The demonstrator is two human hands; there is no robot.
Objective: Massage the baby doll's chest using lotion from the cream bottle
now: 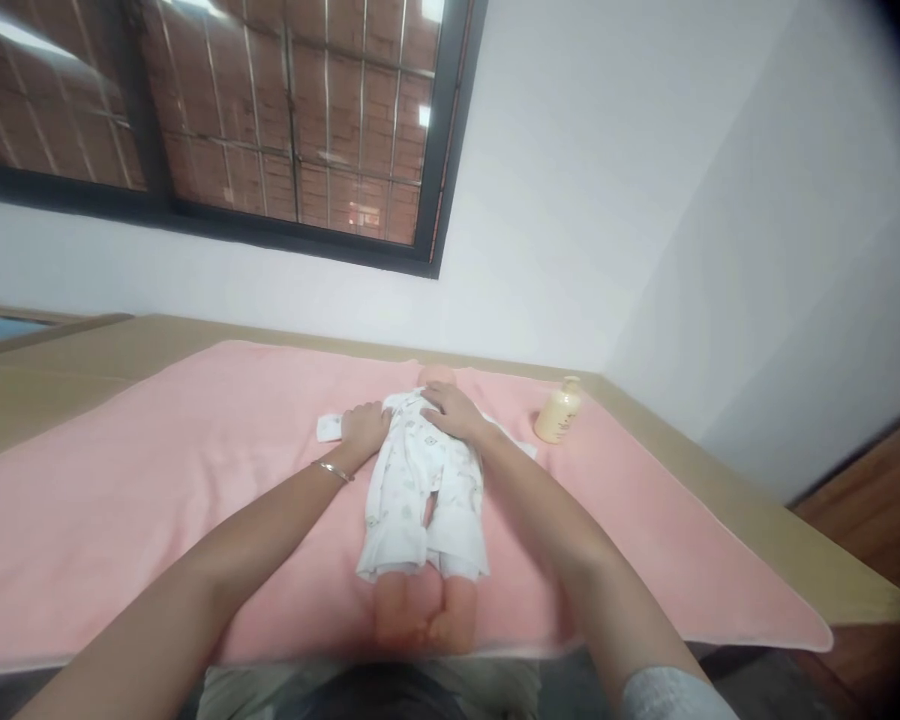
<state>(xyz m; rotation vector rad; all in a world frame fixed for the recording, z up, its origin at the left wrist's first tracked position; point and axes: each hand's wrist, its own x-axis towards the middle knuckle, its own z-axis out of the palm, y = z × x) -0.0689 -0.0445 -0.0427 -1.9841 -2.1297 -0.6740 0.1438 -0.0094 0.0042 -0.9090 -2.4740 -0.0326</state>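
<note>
A baby doll (421,610) in a white printed garment (420,490) lies on a pink towel (157,480), its head towards the wall and bare legs towards me. My left hand (365,426) rests on the doll's left sleeve, fingers curled over the cloth near the shoulder. My right hand (454,408) lies on the garment at the doll's chest and neck, fingers laid flat on the fabric. A thin bangle (333,470) circles my left wrist.
A pale yellow pump bottle (558,411) stands on the towel's far right. The towel covers a tan table (757,510) set against a white wall, under a dark-framed window (270,120). Wood floor (877,500) shows at right.
</note>
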